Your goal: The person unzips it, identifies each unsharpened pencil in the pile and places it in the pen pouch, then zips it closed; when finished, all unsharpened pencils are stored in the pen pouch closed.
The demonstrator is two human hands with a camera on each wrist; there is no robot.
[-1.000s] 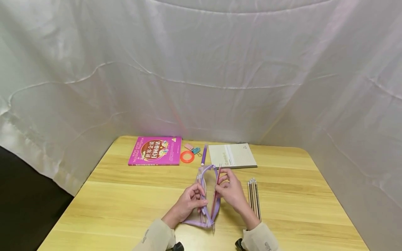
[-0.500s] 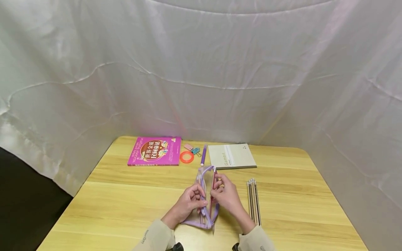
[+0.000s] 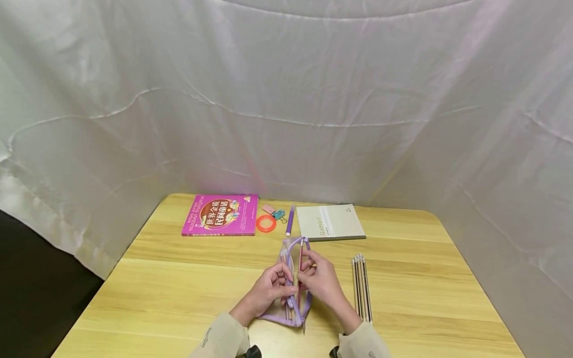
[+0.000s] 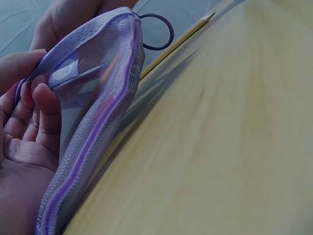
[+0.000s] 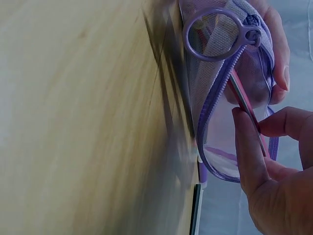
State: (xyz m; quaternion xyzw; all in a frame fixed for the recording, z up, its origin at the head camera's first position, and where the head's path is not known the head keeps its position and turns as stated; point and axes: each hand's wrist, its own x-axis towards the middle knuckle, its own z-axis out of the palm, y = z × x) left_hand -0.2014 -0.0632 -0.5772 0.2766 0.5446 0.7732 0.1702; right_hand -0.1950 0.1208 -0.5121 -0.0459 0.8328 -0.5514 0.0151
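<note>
Right hand (image 3: pixel 320 279): thumb and fingers pinch a red pencil (image 5: pixel 243 98), which stands partly inside the mouth of a purple mesh pouch (image 4: pixel 88 152). Left hand (image 3: pixel 270 288): grips the pouch's side near the rim. Pencil judged light, stiff, smooth enough to roll in the fingers; best hold mid-shaft or toward the pale end. Pouch judged light, floppy, apt to sag; best held by the zipped edge. Pencil bundle (image 3: pixel 361 286) lies right on the worktop (image 3: pixel 416 283).
</note>
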